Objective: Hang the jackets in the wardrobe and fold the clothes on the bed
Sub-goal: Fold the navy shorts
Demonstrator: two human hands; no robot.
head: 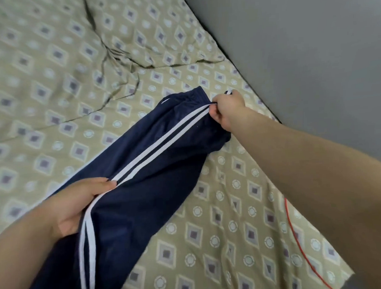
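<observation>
Both hands are closed on the blue pants (155, 167). The waistband is pinched by the right hand (227, 112), right of the middle, and a leg is gripped by the left hand (78, 203) at the lower left. The pants are stretched over the bed (51, 85). Folding seems to be starting, so next they should be laid flat. A pillow (150, 37) is seen at the top, and a red cord (298, 238) at the lower right, away from the pants.

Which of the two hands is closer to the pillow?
Right. The right hand pinches the pants at the waistband, not far from the pillow; the left hand grips the leg farther off, nearer the person.
</observation>
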